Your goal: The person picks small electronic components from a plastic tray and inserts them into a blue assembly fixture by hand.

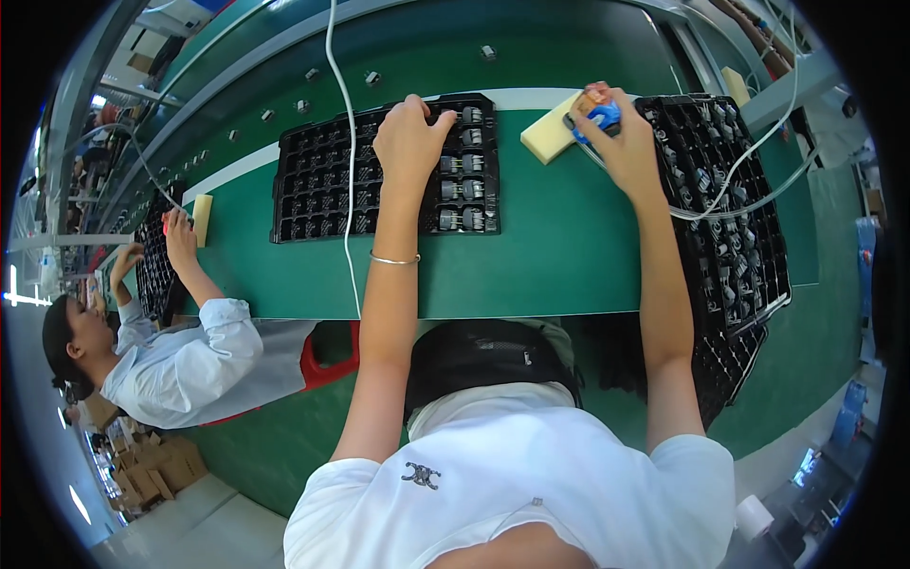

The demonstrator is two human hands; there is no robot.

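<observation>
My left hand [410,147] is over the right part of a black compartment tray [322,171], beside its columns of small metal parts [463,192]. Its thumb stands apart from the bent fingers, whose tips are partly hidden; I see nothing held there. In my right hand [621,147] is a small blue and orange hand-held tool [599,116], its exact kind unclear. Just left of that hand, a pale yellow foam block [552,128] lies on the green table. The left columns of the tray hold no metal parts that I can make out.
At right, another black tray [668,142] with jumbled metal parts overhangs the table [559,256]. A clear hose [749,209] and white cables [352,142] cross the workspace. Several small parts [373,78] sit on the green surface beyond. A co-worker [180,365] works at left.
</observation>
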